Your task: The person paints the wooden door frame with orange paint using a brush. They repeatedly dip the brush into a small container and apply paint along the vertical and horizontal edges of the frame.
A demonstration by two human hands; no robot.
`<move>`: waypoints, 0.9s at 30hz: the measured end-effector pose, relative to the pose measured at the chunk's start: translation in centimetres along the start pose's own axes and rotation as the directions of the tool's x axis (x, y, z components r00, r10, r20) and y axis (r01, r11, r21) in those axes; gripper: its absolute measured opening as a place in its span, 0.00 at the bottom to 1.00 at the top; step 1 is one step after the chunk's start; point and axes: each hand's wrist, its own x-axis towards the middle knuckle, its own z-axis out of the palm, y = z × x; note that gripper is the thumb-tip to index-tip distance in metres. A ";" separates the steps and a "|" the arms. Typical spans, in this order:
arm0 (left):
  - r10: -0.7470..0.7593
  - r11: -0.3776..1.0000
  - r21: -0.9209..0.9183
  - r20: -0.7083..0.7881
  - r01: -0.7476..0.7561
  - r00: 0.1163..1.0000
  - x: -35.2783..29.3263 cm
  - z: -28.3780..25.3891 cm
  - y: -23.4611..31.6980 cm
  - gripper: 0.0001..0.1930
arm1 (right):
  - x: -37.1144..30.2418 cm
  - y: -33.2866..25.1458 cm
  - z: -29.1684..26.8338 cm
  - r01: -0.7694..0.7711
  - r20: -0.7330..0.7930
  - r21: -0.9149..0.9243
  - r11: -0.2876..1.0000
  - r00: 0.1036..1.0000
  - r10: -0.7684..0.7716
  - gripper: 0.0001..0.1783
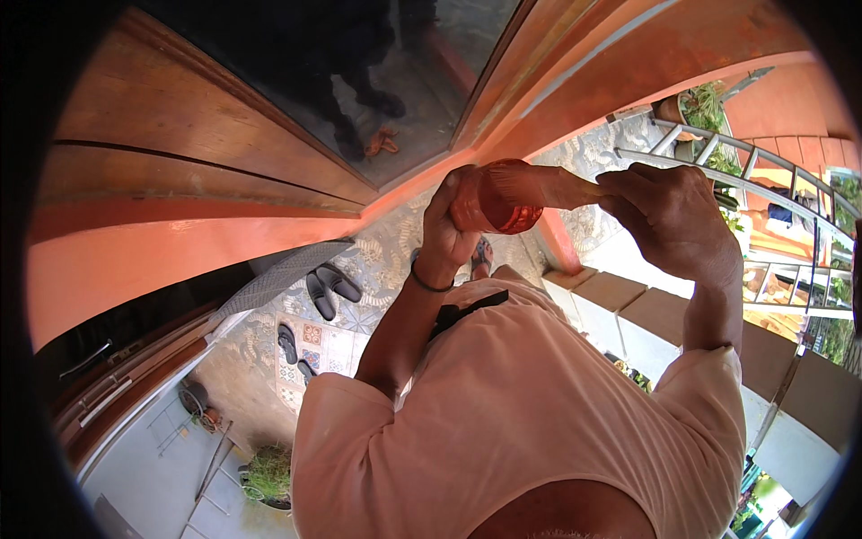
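Note:
A wide roll of glossy orange-red tape (pixel 473 199) is held up in front of my chest, close to the orange wall corner. My left hand (pixel 444 220) wraps around its left side, with the thumb and palm against it. From the roll a strip of tape (pixel 558 187) stretches to the right. My right hand (pixel 669 216) pinches the far end of that strip, its fingers pressed together. The fingertips of the left hand are partly hidden behind the roll.
An orange frame (pixel 512 135) borders dark glass (pixel 422 99) ahead. Black slippers (pixel 334 286) lie on the patterned tile floor at left. A metal ladder (pixel 754 184) stands at right, past a brown-edged ledge (pixel 642 310). A potted plant (pixel 269 474) is at lower left.

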 end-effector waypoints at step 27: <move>-0.245 0.963 -0.099 0.051 0.249 0.968 3.7 1.4 -0.7 0.25 | -7.5 -1.1 10.3 -0.058 -0.537 0.375 0.925 0.800 0.267 0.22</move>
